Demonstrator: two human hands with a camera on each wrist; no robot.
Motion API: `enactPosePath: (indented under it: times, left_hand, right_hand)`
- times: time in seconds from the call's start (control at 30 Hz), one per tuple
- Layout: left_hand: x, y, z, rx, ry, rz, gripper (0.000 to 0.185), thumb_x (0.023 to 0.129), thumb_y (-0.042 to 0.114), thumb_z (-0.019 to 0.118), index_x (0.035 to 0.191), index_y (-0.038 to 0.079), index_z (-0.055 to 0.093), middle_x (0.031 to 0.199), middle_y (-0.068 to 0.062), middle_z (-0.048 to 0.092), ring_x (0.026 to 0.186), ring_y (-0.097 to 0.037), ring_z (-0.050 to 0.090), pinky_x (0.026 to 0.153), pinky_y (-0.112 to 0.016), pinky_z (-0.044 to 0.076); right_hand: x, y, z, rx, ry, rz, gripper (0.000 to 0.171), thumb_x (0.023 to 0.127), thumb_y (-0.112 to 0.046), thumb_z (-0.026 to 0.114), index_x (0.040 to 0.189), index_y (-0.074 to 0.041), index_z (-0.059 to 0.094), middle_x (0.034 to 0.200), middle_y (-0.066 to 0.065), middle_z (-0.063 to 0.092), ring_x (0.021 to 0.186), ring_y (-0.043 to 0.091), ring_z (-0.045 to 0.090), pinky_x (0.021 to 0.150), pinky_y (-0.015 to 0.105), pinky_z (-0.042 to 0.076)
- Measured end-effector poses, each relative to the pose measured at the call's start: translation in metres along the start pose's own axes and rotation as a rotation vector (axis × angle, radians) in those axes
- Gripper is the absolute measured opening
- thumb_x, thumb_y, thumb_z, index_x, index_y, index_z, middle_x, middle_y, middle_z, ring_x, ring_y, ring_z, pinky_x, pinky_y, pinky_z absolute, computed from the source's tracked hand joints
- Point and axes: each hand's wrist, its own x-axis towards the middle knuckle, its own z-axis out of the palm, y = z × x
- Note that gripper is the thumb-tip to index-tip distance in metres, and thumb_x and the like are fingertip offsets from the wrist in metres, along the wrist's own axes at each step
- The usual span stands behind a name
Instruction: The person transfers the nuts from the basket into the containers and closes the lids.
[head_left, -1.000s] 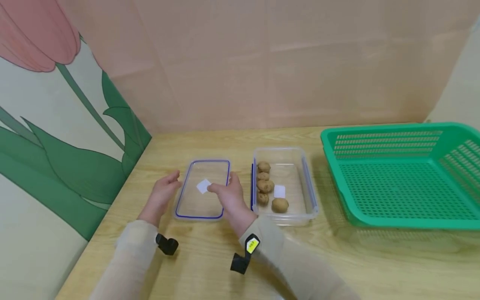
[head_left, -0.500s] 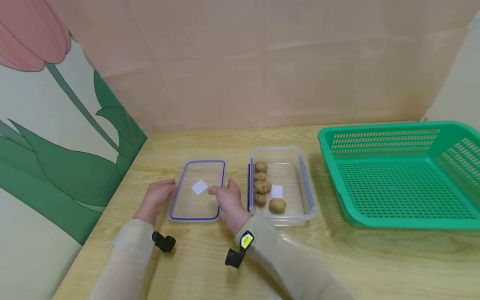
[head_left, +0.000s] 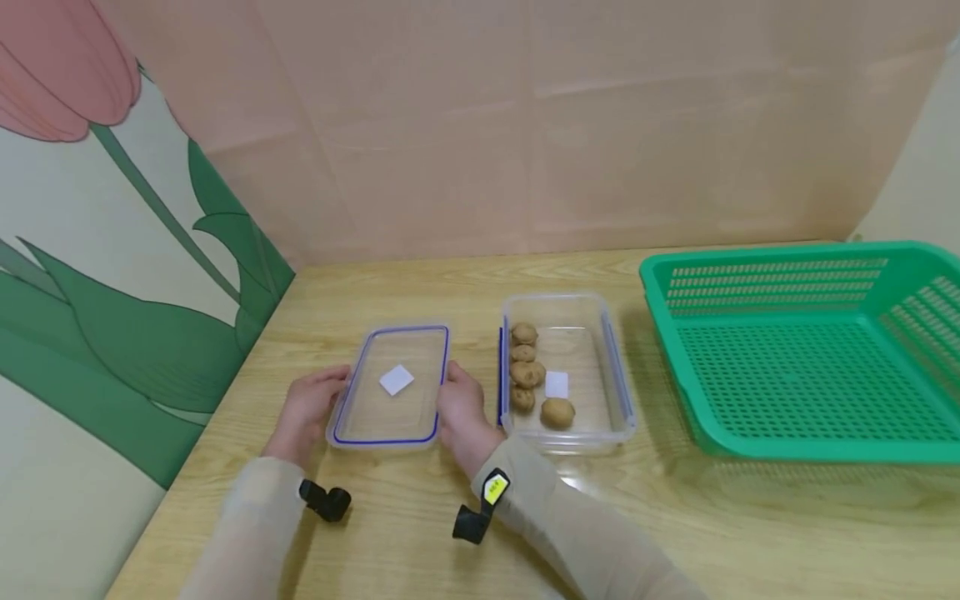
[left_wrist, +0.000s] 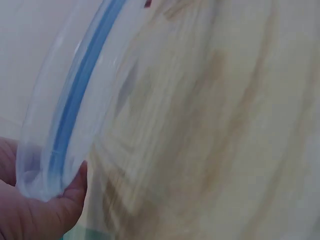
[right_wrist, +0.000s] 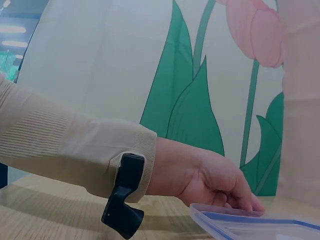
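Note:
A clear plastic lid (head_left: 390, 412) with a blue seal and a white square label (head_left: 396, 380) is between my hands in the head view. My left hand (head_left: 306, 408) grips its left edge. In the left wrist view, a thumb and fingers pinch the rim of the lid (left_wrist: 67, 117). At the right edge, my right hand (head_left: 463, 412) holds the lid, its fingers mostly hidden below. The right wrist view shows the left hand (right_wrist: 215, 180) at the far edge of the lid (right_wrist: 250, 226).
Right of the lid stands a clear plastic box (head_left: 596, 350) with several brown potatoes (head_left: 528, 373) and a white label inside. A large green basket (head_left: 678, 367) is at the far right. A flowered panel (head_left: 135, 350) borders the wooden table (head_left: 390, 542) on the left.
Both hands have closed in on the lid and now hold its sides. My right thumb has drawn back from over the lid to its edge. The lid has shifted slightly toward me.

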Motion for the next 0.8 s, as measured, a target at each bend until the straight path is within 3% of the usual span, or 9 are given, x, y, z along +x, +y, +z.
enactPosePath:
  times: [0.17,0.27,0.4,0.5,0.6,0.7,0.8]
  left_hand:
    - [-0.011,0.002,0.003,-0.104,0.033,-0.047,0.042,0.096,0.009,0.042,0.138,0.008,0.043,0.143,-0.011,0.040,0.123,-0.020,0.039,0.103,-0.030,0.036]
    - [-0.017,0.003,0.003,-0.141,0.048,-0.047,0.042,0.096,0.010,0.042,0.138,0.009,0.043,0.137,-0.008,0.045,0.110,-0.013,0.045,0.091,-0.022,0.041]
    - [-0.029,0.007,-0.001,-0.200,0.057,-0.016,0.042,0.095,0.010,0.044,0.137,0.006,0.043,0.113,0.004,0.057,0.094,-0.005,0.050,0.079,-0.015,0.045]
    - [-0.042,0.011,-0.006,-0.328,0.033,0.001,0.040,0.097,0.011,0.043,0.136,0.009,0.045,0.097,0.012,0.059,0.087,-0.002,0.053,0.075,-0.013,0.047]
    - [-0.055,0.015,-0.010,-0.488,-0.024,0.013,0.031,0.098,0.009,0.038,0.116,0.018,0.061,0.089,0.011,0.061,0.082,-0.002,0.056,0.071,-0.013,0.049]
    - [-0.066,0.020,-0.009,-0.582,-0.057,0.040,0.036,0.097,0.005,0.036,0.089,0.021,0.067,0.084,0.008,0.063,0.077,-0.003,0.057,0.066,-0.014,0.050]
    - [-0.075,0.028,-0.002,-0.618,-0.056,0.065,0.037,0.097,0.004,0.037,0.085,0.020,0.068,0.086,0.006,0.064,0.077,-0.005,0.058,0.067,-0.015,0.051]
  right_hand:
    - [-0.002,-0.001,0.001,0.041,-0.008,0.012,0.056,0.089,0.013,0.027,0.143,-0.002,0.030,0.151,0.015,0.025,0.140,0.033,0.015,0.115,0.043,0.017]
    - [-0.005,-0.003,0.002,0.045,-0.008,0.006,0.057,0.088,0.014,0.028,0.142,-0.002,0.031,0.150,0.016,0.027,0.139,0.033,0.019,0.114,0.042,0.022]
    - [-0.015,-0.008,0.003,0.041,-0.016,-0.016,0.056,0.088,0.014,0.030,0.142,-0.002,0.033,0.148,0.017,0.030,0.137,0.033,0.024,0.113,0.042,0.025]
    - [-0.024,-0.012,0.004,0.023,-0.034,-0.043,0.052,0.091,0.010,0.031,0.141,-0.002,0.035,0.146,0.017,0.033,0.136,0.033,0.028,0.113,0.043,0.026]
    - [-0.033,-0.019,0.004,0.000,-0.046,-0.062,0.050,0.092,0.008,0.032,0.140,-0.003,0.037,0.145,0.016,0.036,0.135,0.032,0.029,0.113,0.043,0.026]
    - [-0.042,-0.026,0.000,-0.001,-0.061,-0.062,0.051,0.091,0.008,0.033,0.141,-0.003,0.036,0.147,0.015,0.034,0.136,0.030,0.027,0.114,0.042,0.024]
    - [-0.049,-0.034,-0.008,0.020,-0.086,-0.072,0.053,0.090,0.008,0.033,0.142,-0.003,0.033,0.148,0.016,0.032,0.136,0.030,0.027,0.114,0.042,0.025]
